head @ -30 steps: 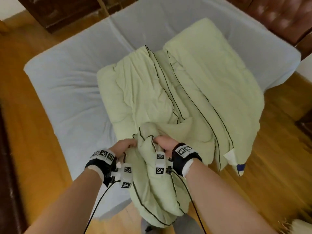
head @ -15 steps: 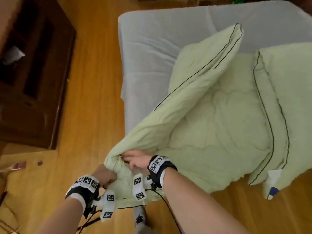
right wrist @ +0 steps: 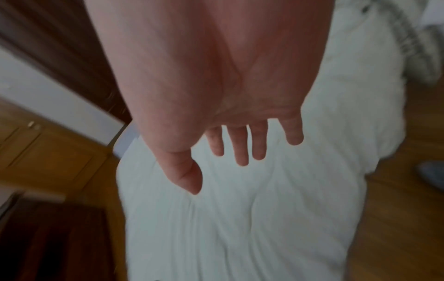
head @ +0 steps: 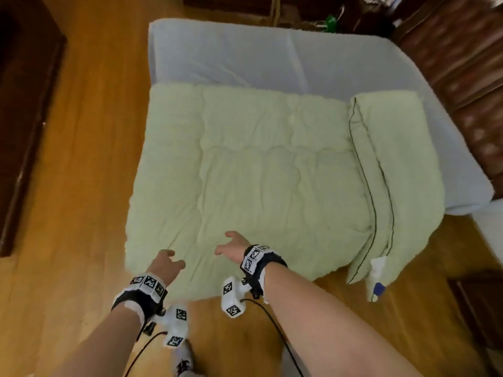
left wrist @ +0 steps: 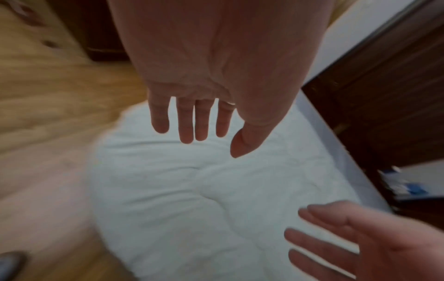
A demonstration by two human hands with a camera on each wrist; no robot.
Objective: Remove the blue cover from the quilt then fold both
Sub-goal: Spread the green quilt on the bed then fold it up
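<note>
Both hands are empty, fingers spread, hovering over the green quilt's (head: 253, 170) near edge; left hand (head: 166, 265) sits closer to its corner than right hand (head: 234, 246).

The puffy pale green quilt (head: 253, 175) is spread mostly flat on top of the light blue fabric cover (head: 272, 58), which lies flat on the wooden floor. The quilt's right side is folded back over itself, showing dark piping along the edge, and its near edge hangs over onto the bare floor.
</note>
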